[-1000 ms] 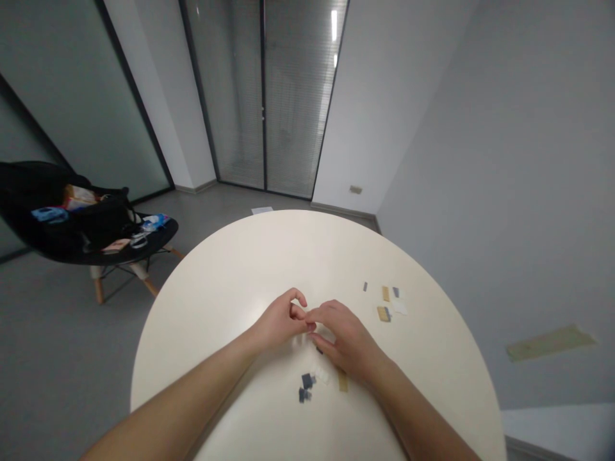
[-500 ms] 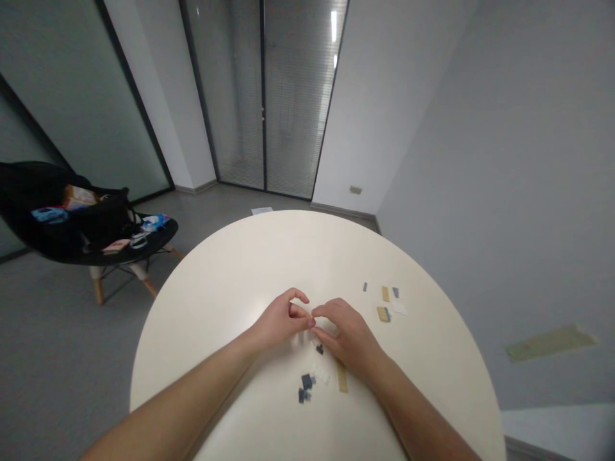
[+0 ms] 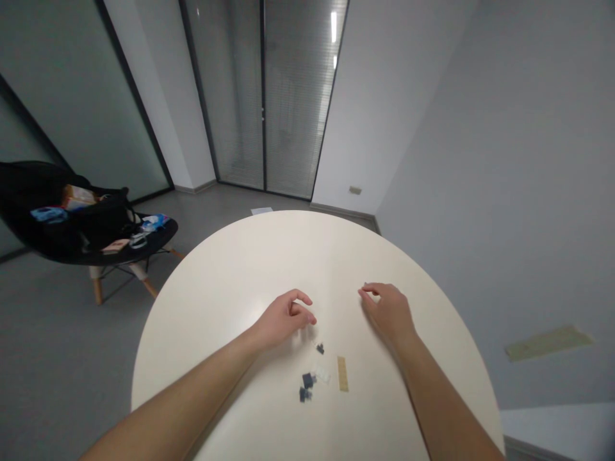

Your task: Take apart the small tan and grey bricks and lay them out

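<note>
Grip tan rectangular strip (image 3: pixel 343 374) by long sides: probably light, stiff. Left fingers (image 3: pixel 302 296) parted; right fingers (image 3: pixel 368 299) pinched (holding unclear).

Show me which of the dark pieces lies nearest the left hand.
The small dark piece just below the left hand in the picture; the other dark pieces sit together farther from it.

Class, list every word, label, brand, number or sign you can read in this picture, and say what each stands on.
None can be read.
Bright packets on the chair: any print is too small and blurred.
Dark pieces and tan strip: no lettering discernible.
</note>
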Available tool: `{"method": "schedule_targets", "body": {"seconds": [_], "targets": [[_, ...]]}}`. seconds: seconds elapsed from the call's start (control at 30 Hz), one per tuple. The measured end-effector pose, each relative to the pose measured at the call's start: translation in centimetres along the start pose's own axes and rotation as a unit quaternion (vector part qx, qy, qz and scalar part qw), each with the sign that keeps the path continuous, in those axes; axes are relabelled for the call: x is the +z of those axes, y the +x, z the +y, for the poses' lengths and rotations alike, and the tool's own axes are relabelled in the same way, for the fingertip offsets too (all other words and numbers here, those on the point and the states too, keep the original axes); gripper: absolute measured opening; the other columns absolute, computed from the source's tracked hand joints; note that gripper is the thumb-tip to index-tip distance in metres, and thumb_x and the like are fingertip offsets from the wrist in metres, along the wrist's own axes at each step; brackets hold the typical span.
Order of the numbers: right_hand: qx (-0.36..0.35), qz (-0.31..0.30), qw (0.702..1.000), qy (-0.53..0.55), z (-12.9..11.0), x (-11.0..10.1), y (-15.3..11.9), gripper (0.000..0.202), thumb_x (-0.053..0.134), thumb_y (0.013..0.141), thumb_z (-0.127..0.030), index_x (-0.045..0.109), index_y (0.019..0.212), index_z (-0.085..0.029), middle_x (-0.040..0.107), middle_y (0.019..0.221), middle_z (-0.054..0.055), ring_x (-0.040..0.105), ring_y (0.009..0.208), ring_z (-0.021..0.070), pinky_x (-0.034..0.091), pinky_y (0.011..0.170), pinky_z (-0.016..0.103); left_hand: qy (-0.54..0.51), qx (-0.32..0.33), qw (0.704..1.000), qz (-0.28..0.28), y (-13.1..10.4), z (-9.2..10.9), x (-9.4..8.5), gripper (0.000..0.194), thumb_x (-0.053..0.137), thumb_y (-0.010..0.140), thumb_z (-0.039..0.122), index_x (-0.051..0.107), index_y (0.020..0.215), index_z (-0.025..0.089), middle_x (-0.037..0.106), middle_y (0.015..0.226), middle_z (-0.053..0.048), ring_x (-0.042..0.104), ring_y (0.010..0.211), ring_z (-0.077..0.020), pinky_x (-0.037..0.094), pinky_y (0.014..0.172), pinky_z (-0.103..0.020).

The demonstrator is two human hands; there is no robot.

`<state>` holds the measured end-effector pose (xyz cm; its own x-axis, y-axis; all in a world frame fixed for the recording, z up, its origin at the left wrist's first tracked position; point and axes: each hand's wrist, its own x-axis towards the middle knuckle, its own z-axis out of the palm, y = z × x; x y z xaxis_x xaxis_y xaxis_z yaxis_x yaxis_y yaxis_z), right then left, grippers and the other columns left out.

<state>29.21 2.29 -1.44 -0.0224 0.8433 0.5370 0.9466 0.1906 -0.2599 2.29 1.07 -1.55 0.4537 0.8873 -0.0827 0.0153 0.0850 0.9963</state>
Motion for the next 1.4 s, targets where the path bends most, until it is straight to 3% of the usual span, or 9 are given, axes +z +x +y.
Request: {"method": "schedule_targets", "body": {"seconds": [0.13,0.37,0.57,0.67,0.9,1.4], "targets": [[0.076,-0.068,0.989,-0.108,1.8,-0.2,0.1,0.023,0.053,0.083,-0.033,0.071,0.077,-0.020,0.069,0.076,0.009,0.059,0.079,0.0238,0.043,0.072,0.034,0.000,0.008,1.000,-0.007,-0.1,0.0,0.0,0.022,0.060,0.073,0.018,0.053,0.094,0.017,0.071,0.074,-0.005,0.064,0.072,-0.0159,0.040,0.059,-0.023],[0.055,-0.104,0.981,-0.153,2.0,0.4,0.2,0.021,0.057,0.082,-0.028,0.075,0.076,-0.020,0.071,0.085,0.008,0.058,0.083,0.0243,0.040,0.075,0.033,0.000,0.013,1.000,-0.008,0.0,0.0,-0.1,0.021,0.064,0.072,0.019,0.057,0.091,0.016,0.069,0.071,-0.003,0.062,0.066,-0.0143,0.040,0.058,-0.023],[0.037,-0.117,0.979,-0.165,2.5,0.8,0.3,0.026,0.050,0.085,-0.021,0.074,0.076,-0.019,0.071,0.079,0.009,0.059,0.080,0.0225,0.040,0.077,0.034,-0.007,0.022,1.000,-0.012,-0.1,0.0,-0.3,0.017,0.064,0.073,0.019,0.058,0.089,0.016,0.066,0.066,-0.001,0.064,0.072,-0.0158,0.042,0.062,-0.024],[0.047,-0.114,0.980,-0.155,2.7,1.2,0.3,0.026,0.049,0.085,-0.019,0.074,0.080,-0.020,0.072,0.082,0.008,0.059,0.081,0.0224,0.041,0.077,0.034,-0.008,0.023,1.000,-0.014,-0.2,-0.1,-0.3,0.016,0.064,0.073,0.020,0.059,0.088,0.016,0.065,0.066,-0.001,0.064,0.071,-0.0154,0.041,0.061,-0.024],[0.082,-0.037,0.990,-0.107,2.4,1.4,0.0,0.031,0.051,0.082,-0.018,0.066,0.109,-0.018,0.071,0.085,0.007,0.057,0.081,0.0226,0.042,0.075,0.033,-0.004,0.022,1.000,-0.020,0.0,-0.3,-0.4,0.017,0.065,0.074,0.023,0.060,0.088,0.016,0.064,0.066,-0.001,0.059,0.063,-0.0129,0.040,0.060,-0.024],[0.088,-0.068,0.990,-0.087,1.7,1.2,0.0,0.042,0.045,0.082,-0.011,0.056,0.122,-0.014,0.071,0.092,0.009,0.058,0.085,0.0231,0.042,0.076,0.034,0.008,0.015,1.000,-0.015,0.0,-0.1,-0.1,0.017,0.068,0.072,0.025,0.061,0.083,0.014,0.062,0.064,0.000,0.052,0.056,-0.0094,0.035,0.056,-0.022]]}}
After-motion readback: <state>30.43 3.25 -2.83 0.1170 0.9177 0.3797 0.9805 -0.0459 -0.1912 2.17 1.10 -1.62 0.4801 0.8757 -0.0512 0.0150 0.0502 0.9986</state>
